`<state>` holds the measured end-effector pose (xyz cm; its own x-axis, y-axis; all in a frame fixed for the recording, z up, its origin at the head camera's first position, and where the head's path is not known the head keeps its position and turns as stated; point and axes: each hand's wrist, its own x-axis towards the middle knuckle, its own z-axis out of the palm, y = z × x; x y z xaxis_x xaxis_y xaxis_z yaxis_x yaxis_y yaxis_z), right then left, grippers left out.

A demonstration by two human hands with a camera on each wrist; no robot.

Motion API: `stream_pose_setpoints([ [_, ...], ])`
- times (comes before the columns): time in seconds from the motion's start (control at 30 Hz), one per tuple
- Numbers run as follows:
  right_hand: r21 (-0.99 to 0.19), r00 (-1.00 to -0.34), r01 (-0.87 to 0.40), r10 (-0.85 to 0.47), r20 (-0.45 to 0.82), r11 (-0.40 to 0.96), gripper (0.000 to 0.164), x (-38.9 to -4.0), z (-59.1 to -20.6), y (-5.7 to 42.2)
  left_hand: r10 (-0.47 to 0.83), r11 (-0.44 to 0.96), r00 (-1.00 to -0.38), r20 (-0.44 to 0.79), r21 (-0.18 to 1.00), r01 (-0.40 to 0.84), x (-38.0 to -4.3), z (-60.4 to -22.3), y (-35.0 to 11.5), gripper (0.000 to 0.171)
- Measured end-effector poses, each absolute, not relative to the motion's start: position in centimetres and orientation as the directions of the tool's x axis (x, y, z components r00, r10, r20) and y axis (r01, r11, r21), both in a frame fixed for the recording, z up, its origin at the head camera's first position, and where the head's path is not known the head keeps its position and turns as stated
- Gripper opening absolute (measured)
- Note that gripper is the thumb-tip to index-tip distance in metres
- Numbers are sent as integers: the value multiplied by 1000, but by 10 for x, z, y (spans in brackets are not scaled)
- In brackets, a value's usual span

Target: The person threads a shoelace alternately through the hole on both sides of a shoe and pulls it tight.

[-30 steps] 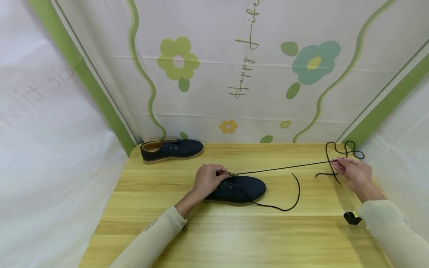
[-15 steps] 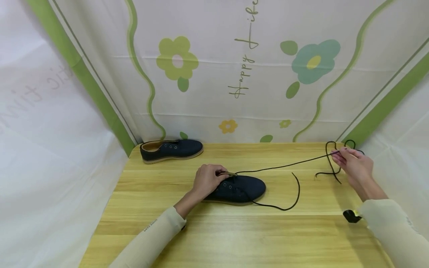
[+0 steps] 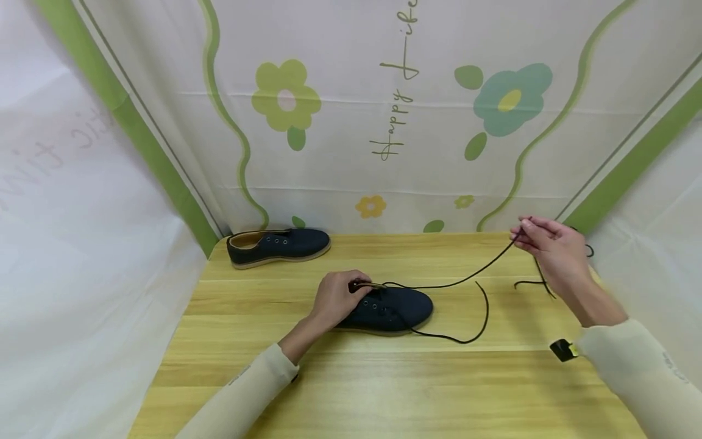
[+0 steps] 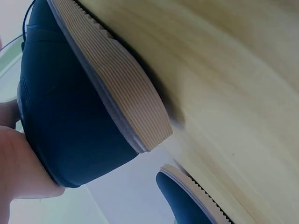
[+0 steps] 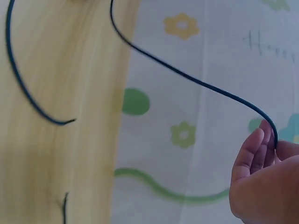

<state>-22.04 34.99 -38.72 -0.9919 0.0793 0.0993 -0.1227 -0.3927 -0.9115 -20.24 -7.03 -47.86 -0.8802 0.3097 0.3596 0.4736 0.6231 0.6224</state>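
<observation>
A dark navy shoe [image 3: 408, 308] with a tan sole rests on the table, toe pointing right. My left hand [image 3: 333, 299] grips it at the tongue and opening; in the left wrist view the shoe's heel [image 4: 79, 112] fills much of the picture. A black shoelace [image 3: 450, 285] comes out of the front eyelets. Raised above the table at the right, my right hand [image 3: 559, 253] pinches one end of this lace, which hangs in a slack curve. From the near side of the shoe, the lace's other end [image 3: 487, 311] curls over the wood.
A second navy shoe [image 3: 282, 247], without a lace, stands at the back left of the wooden table [image 3: 417, 390]. Another black shoelace [image 3: 540, 280] lies at the back right, partly behind my right hand. White flower-printed cloth [image 3: 340, 171] walls in the back and sides.
My right hand has risen and moved leftward with the lace end, and the lace has gone from taut to slack. The left hand has stayed on the shoe.
</observation>
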Motion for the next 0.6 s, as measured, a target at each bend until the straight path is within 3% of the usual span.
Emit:
stream_pose_setpoints([
  [0.37,-920,-960,-267,-7,281,-288,13,-198,-348,298,253,544,-801,543,604,582,-190,-477,-75,22],
  [0.6,-931,-935,-331,-82,346,-152,13,-183,-336,271,321,513,-804,500,622,592,-179,-473,-78,11],
])
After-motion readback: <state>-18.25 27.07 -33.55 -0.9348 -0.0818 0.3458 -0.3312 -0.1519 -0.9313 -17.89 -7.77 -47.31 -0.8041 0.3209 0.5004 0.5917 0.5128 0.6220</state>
